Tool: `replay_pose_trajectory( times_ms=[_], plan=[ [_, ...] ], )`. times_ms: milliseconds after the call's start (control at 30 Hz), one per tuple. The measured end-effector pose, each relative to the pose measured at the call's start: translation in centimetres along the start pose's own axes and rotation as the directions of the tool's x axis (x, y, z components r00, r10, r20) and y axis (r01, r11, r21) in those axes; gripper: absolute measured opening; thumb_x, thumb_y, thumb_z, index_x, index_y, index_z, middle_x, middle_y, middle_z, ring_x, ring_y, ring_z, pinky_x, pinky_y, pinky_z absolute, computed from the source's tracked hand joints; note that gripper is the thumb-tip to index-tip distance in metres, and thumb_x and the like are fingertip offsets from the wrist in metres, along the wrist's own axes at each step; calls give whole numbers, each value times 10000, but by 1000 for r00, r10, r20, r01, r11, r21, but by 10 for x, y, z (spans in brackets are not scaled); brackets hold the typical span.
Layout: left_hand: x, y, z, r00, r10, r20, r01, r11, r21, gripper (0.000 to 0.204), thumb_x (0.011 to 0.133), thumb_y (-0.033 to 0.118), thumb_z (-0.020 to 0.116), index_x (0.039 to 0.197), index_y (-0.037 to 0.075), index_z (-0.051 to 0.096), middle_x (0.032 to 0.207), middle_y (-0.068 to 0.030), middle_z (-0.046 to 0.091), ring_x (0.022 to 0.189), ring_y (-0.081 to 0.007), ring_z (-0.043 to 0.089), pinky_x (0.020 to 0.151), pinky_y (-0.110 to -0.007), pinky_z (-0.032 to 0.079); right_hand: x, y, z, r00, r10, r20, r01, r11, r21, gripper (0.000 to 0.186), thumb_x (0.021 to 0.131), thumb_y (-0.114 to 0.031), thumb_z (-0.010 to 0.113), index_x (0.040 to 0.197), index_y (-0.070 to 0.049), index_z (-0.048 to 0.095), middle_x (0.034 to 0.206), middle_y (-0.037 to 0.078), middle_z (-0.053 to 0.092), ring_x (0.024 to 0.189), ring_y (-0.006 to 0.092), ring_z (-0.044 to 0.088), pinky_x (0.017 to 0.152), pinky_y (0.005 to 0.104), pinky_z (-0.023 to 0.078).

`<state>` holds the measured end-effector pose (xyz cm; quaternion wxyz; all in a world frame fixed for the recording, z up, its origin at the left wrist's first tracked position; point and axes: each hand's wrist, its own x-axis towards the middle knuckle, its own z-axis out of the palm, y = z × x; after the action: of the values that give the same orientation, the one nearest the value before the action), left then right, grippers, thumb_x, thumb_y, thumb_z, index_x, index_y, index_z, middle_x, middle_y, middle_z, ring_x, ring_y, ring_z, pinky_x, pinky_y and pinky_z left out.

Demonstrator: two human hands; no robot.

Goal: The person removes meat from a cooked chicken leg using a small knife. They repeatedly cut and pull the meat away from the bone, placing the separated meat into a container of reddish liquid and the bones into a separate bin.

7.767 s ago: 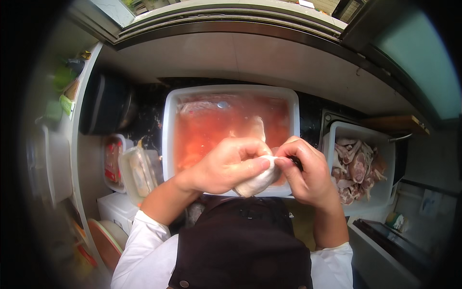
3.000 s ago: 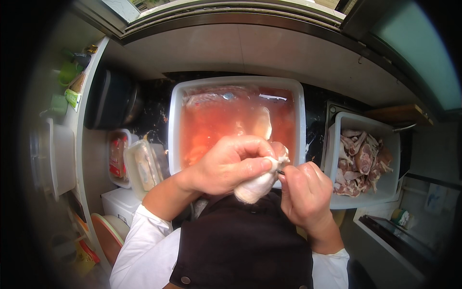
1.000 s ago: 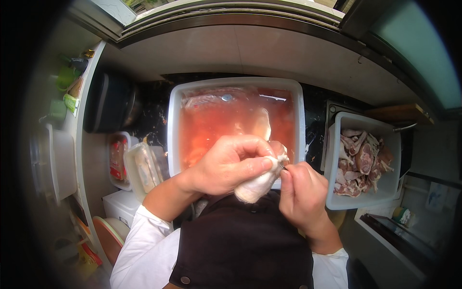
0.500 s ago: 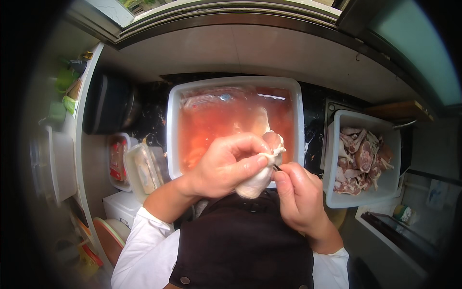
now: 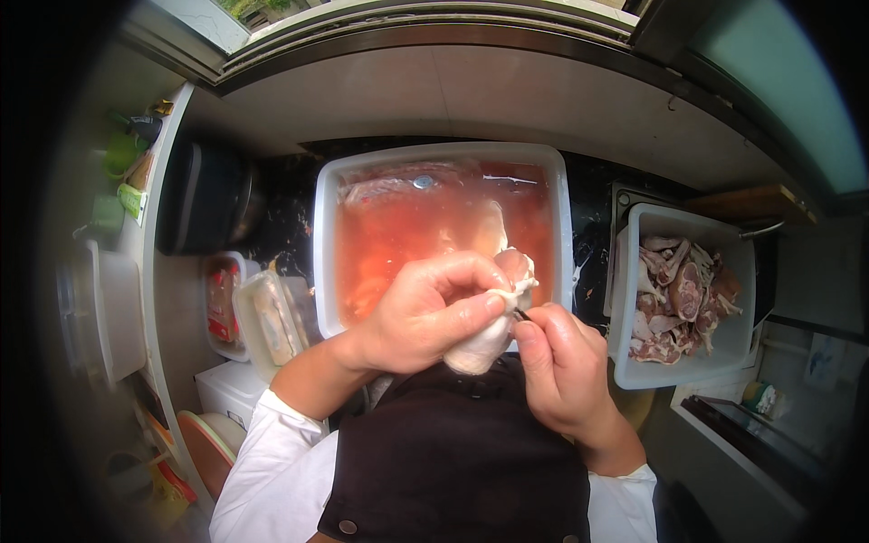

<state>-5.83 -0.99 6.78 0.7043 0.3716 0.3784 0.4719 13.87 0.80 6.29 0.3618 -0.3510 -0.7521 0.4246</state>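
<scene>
Over the front of a white tub [image 5: 324, 253] of reddish water, my left hand [image 5: 425, 312] grips a pale, skin-covered piece of poultry [image 5: 475, 353], thumb pressed on its upper part, where a pinkish cut end shows. My right hand [image 5: 566, 371] is closed round a thin dark tool [image 5: 521, 315], too small to identify, whose tip is at the meat just right of my left thumb. Behind my hands another pale piece [image 5: 489, 222] shows in the water.
A tub of raw meat pieces [image 5: 683, 299] stands at right, beside a wooden board [image 5: 751, 201]. At left are two food containers [image 5: 267, 321], a dark pot [image 5: 195, 195] and a shelf unit [image 5: 158, 271]. A window frame [image 5: 425, 34] runs along the back.
Since the oldest frame, my right hand has moved down and the dark tool has come into view. Over the last second both hands and the meat have shifted slightly up and left.
</scene>
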Motion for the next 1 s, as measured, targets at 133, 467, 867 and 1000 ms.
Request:
replay_pose_trajectory(
  times_ms=[133,467,867,1000],
  plan=[
    [1,0,0,1000,4,4,-4,1000,-11,94,982,51,605,1041,-21,615,1002,-34,621,914,-75,568,810,-251,476,0,0,1,1000,-6,-14,5,1000,-18,104,962,-63,633,919,23,593,728,155,583,577,328,584,527,393,461],
    [0,-1,0,1000,19,12,-19,1000,-9,105,986,67,618,1043,-20,615,1004,-38,627,917,-77,573,813,-253,479,-1,-1,3,999,-32,-43,30,998,-51,87,952,-44,638,909,15,591,719,142,572,566,317,580,515,389,454],
    [-2,-3,-2,1000,1,3,-1,1000,23,111,984,69,619,1047,-22,618,1017,-42,635,925,-80,582,823,-256,484,-1,1,9,993,-58,-104,50,996,-75,76,939,0,620,867,23,606,681,131,560,548,278,557,520,356,430],
    [-1,-3,-2,999,34,14,-34,999,13,112,981,67,617,1045,-24,619,1021,-46,633,932,-83,581,832,-260,484,-1,1,9,992,-65,-105,58,996,-70,68,933,-1,630,873,20,606,685,129,557,546,282,556,515,364,432]
  ],
)
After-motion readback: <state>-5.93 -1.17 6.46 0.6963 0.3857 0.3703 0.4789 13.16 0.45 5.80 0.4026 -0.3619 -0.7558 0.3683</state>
